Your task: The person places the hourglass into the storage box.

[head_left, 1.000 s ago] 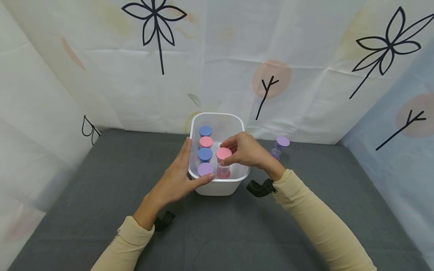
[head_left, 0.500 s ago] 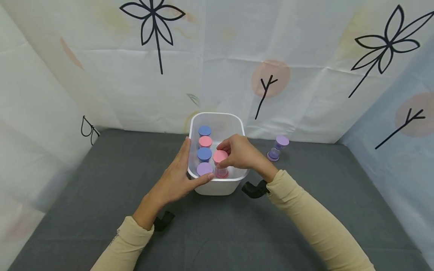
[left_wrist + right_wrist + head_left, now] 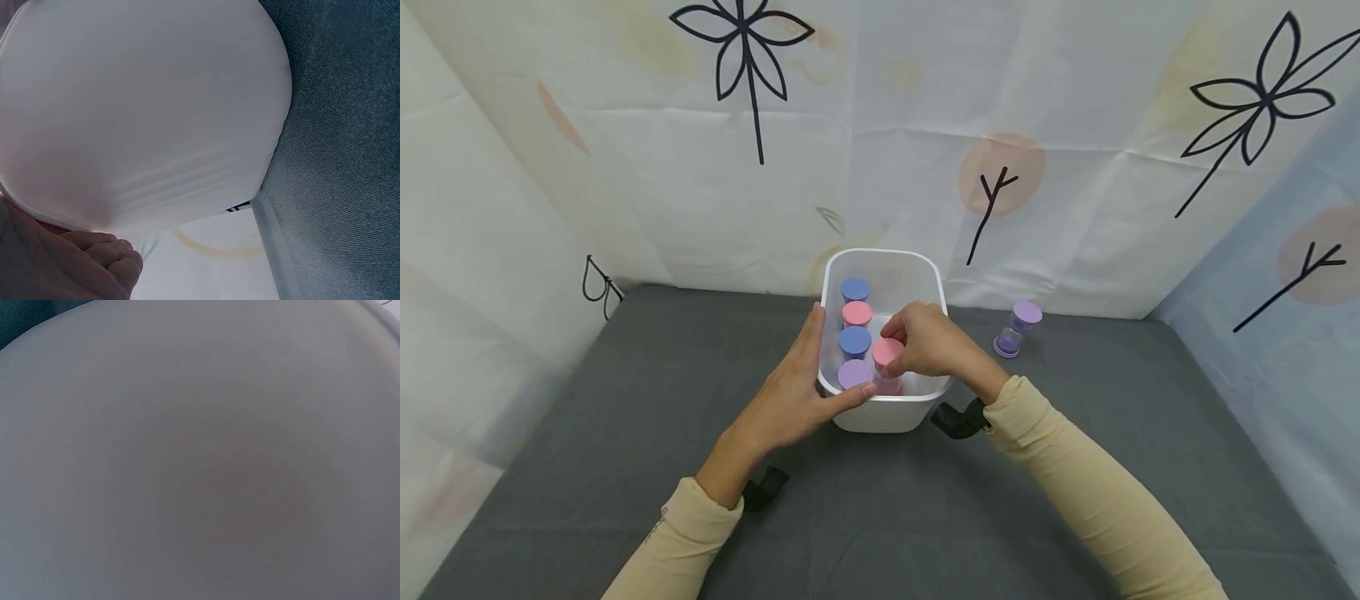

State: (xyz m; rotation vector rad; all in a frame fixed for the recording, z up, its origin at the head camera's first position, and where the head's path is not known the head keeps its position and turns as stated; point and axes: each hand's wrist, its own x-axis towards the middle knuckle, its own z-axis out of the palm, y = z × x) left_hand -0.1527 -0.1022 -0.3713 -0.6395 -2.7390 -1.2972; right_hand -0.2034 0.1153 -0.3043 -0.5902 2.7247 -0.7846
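My right hand (image 3: 928,340) reaches into the white plastic bin (image 3: 887,413) and pinches a sand timer (image 3: 887,352) by its pink cap. This timer stands upright at the front, beside a purple-capped sand timer (image 3: 855,374). Behind that one, along the bin's left wall, come a blue-capped timer (image 3: 854,342), a pink-capped timer (image 3: 857,313) and another blue-capped timer (image 3: 855,289). My left hand (image 3: 793,387) rests against the bin's left side, fingers straight and thumb along the front rim. In the left wrist view its fingers (image 3: 112,256) lie at the bin's edge.
A purple sand timer (image 3: 1017,328) stands on the grey cloth-covered table (image 3: 880,517), right of the bin. A white patterned cloth (image 3: 895,167) hangs close behind the bin. The right wrist view is filled by the bin's pale wall (image 3: 200,450).
My right hand has moved slightly left and lowered the pink-capped sand timer deeper into the bin, closer to the purple-capped one. My left hand has stayed at the bin's side.
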